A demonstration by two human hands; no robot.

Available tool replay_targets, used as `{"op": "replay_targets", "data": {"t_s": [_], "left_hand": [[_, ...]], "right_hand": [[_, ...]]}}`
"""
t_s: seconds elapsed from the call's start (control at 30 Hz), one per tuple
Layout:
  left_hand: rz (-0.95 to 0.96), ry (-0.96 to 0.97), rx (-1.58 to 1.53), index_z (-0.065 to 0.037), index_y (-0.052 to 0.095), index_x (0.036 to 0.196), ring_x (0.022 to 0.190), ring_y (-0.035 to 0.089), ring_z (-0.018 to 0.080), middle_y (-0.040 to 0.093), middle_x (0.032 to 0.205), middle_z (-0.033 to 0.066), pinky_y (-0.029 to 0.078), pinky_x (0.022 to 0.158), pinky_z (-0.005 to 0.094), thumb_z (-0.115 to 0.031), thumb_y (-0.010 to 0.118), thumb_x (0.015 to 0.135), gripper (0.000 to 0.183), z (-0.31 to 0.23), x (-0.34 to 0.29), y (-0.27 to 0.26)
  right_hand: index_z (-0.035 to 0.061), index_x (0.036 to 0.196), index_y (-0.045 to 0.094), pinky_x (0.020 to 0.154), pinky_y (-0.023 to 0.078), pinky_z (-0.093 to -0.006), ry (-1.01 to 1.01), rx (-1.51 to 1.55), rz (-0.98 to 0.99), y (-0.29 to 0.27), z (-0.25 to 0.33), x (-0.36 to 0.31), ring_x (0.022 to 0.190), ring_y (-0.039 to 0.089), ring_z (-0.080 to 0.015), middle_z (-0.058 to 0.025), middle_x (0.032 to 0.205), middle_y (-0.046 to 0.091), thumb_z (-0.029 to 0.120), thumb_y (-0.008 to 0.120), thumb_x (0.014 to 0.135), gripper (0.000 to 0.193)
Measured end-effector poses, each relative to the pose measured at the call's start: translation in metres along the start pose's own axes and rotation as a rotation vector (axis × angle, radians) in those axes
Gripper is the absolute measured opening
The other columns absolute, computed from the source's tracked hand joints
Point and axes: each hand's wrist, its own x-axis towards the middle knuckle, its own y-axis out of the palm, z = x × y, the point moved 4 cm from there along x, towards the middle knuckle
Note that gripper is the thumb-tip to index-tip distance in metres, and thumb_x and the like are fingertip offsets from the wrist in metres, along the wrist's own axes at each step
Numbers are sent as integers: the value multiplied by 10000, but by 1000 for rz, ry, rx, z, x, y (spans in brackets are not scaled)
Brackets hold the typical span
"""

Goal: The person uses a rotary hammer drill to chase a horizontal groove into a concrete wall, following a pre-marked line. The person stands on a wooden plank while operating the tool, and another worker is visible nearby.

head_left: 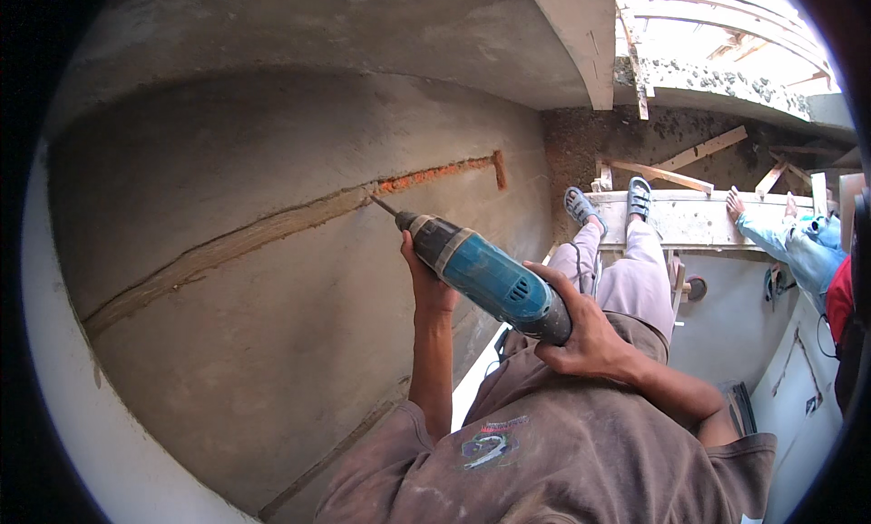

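At one groove (290, 223), one left hand (431, 279) and one right hand (588, 335) wrap their grip round one drill (494, 272).

From here I see a grey plastered wall (227, 361) filling the left, a rough brownish wall (572, 147) at the far end, timber strips (703, 149) lying beyond a whitish plank (699, 220), and daylight glaring through an opening (726, 29) at upper right.
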Motion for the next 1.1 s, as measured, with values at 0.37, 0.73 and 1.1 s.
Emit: {"op": "replay_targets", "data": {"t_s": [0.37,0.73,1.1], "left_hand": [[147,-276,-358,-97,609,1133,920,680,244,672,1040,99,564,845,431,-780,478,853,751,-4,24,-70],[109,-327,-484,-102,625,1134,919,669,237,655,1066,96,568,828,418,-792,535,794,774,-14,16,-60],[25,-54,-101,-146,663,1079,839,712,197,722,921,60,578,835,390,-690,348,971,637,7,17,-46]], "right_hand": [[114,1511,274,739,541,-496,40,-167,80,58,9,34,823,676,-463,-286,933,671,79,686,686,923],[84,1516,255,822,522,-479,91,-266,133,72,27,37,919,665,-464,-285,1027,655,79,719,693,945],[108,1494,300,819,528,-493,-11,-123,24,28,15,12,920,670,-474,-308,1038,656,78,707,691,901]]}}
